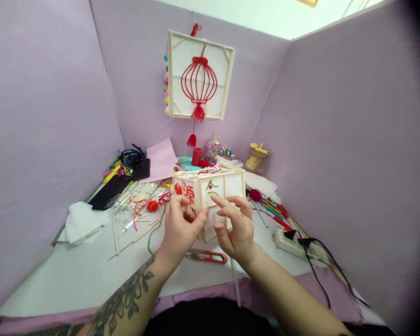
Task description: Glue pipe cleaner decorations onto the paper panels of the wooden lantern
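Observation:
A small wood-framed paper lantern (235, 185) with several white panels is held up above the table. Its left panel bears a red character (189, 192); the front panel carries green strands with a small magenta piece (211, 186). My left hand (182, 226) grips the lantern's lower left side between thumb and fingers. My right hand (240, 228) has its fingers spread in front of the panel, the index fingertip at or near the lower green strand; contact is unclear. Orange-handled thread snips (213, 256) lie on the table below the hands.
A larger lantern (199, 77) hangs at the back. Left are wooden sticks (140, 239), red yarn (152, 205) and crumpled white cloth or paper (84, 223). Right are pens (278, 215) and a power strip (301, 246) with black cables. Lilac partitions (336, 116) stand around the table.

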`<action>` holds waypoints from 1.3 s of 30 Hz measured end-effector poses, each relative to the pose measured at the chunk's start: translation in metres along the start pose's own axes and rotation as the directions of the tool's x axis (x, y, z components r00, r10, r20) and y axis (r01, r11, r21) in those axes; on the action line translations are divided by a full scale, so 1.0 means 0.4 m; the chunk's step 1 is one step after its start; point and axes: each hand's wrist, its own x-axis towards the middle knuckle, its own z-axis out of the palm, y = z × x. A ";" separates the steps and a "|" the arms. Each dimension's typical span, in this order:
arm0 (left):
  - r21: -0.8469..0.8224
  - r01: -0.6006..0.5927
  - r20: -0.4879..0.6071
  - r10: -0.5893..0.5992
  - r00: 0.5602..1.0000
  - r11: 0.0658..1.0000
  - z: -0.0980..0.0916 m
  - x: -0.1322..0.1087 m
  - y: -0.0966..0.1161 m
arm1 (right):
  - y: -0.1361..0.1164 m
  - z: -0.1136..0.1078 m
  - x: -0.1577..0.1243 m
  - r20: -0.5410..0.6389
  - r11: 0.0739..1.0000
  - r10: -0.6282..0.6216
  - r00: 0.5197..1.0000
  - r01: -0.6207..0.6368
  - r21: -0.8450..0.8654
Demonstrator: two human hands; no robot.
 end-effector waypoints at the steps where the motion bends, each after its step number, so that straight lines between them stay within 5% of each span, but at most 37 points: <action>1: -0.002 0.001 -0.003 -0.001 1.000 1.000 0.000 0.000 -0.001 | -0.001 0.004 0.000 0.007 1.000 0.005 1.000 -0.005 -0.005; 11: 0.009 -0.005 -0.017 0.006 1.000 1.000 0.003 0.003 0.001 | 0.002 0.005 0.026 0.067 1.000 0.005 0.998 -0.004 -0.018; 39: -0.013 0.001 0.029 -0.001 1.000 1.000 0.005 -0.005 -0.007 | 0.022 0.002 0.009 -0.025 0.995 0.061 0.998 -0.059 0.077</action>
